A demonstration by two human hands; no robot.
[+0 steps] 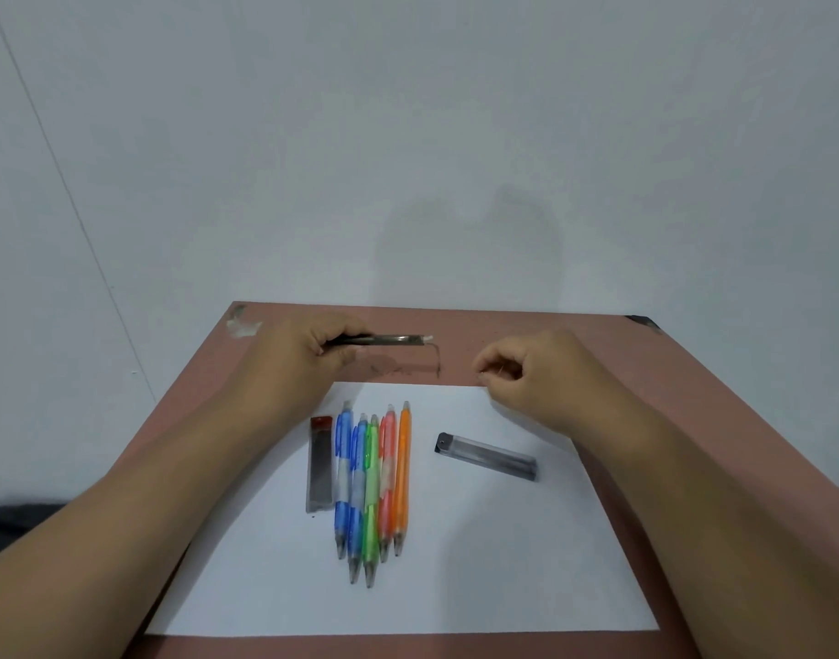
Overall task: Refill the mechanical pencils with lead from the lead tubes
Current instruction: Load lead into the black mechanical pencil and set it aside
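Gripped in left hand (297,347): dark mechanical pencil (384,340) near brown table's far edge (503,313); right hand (526,373) pinches thin lead. White paper sheet (479,563): five coloured pencils (372,487), two lead tubes (486,455).

Pencils (372,487) between tubes (320,463) (seemingly touching).

Six mechanical pencils (372,487), two lead tubes (487,455), one paper sheet (479,563)

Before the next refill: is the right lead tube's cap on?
Cannot tell for certain: the right lead tube lies flat on the paper, dark cap apparently on.
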